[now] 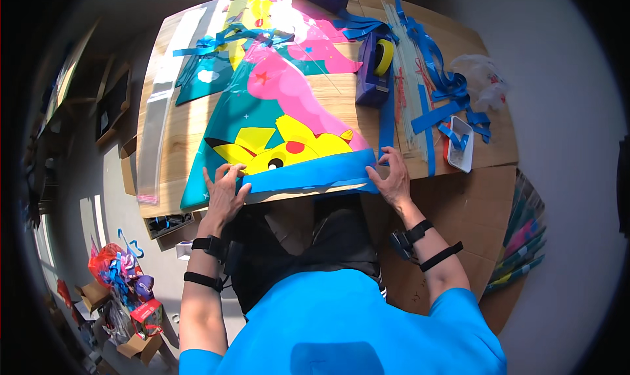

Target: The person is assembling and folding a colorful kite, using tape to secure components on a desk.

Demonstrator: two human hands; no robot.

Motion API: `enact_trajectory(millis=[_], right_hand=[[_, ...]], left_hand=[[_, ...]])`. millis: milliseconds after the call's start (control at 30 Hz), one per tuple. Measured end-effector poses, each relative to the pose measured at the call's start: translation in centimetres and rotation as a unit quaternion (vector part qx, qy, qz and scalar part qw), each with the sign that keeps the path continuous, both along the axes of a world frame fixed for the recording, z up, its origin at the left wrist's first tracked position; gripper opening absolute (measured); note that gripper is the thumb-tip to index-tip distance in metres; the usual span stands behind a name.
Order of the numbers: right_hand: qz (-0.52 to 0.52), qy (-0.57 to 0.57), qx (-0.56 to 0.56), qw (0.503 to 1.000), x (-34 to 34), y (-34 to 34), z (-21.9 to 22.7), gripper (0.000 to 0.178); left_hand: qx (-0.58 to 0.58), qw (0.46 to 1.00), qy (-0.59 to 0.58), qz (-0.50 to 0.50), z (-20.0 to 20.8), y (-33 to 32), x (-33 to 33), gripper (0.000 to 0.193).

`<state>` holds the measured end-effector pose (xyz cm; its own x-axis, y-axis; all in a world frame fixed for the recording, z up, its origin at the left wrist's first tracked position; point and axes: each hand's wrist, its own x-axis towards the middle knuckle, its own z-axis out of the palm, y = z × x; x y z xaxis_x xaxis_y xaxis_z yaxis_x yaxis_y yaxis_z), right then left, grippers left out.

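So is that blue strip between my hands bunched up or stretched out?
Stretched out: the blue strip runs nearly straight between left hand and right hand, along the near edge of the printed sheet.

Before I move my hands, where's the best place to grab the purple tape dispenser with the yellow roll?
Probably the near end of the purple tape dispenser, coming from your side with the right hand: that blocky end faces you uncovered, while the yellow roll sits farther back.
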<state>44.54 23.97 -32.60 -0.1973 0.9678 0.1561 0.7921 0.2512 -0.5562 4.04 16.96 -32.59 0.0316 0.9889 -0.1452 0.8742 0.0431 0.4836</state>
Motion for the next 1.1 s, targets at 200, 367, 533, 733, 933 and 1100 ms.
enact_trajectory(millis=[200, 367, 533, 733, 933, 1100], right_hand=[[-0.200, -0.075, -0.024, 0.977, -4.1, -2.5, -2.1, 0.059], [-0.297, -0.051, -0.025, 0.953, -4.4, 0.0, -2.5, 0.049], [-0.304, -0.069, -0.015, 0.950, -3.0, 1.7, -4.0, 0.030], [-0.298, -0.051, -0.015, 0.953, -2.7, 1.8, -4.5, 0.023], [-0.224, 0.068, 0.071, 0.970, -0.9, 1.0, -4.8, 0.018], [-0.142, 0.037, 0.116, 0.982, -1.6, -0.4, -3.0, 0.022]], left_hand=[[0.009, 1.000, 0.006, 0.000, -0.5, 0.0, -0.1, 0.044], [0.005, 1.000, -0.005, 0.013, -0.1, -0.1, 0.1, 0.042], [0.012, 0.999, -0.021, 0.026, 0.0, -0.2, 0.2, 0.041], [0.038, 0.999, -0.026, 0.019, -0.6, -0.3, -0.2, 0.042], [0.052, 0.998, -0.024, 0.013, -1.3, -0.2, 0.1, 0.046], [0.057, 0.998, -0.015, 0.010, -1.5, -0.1, 0.2, 0.046]])
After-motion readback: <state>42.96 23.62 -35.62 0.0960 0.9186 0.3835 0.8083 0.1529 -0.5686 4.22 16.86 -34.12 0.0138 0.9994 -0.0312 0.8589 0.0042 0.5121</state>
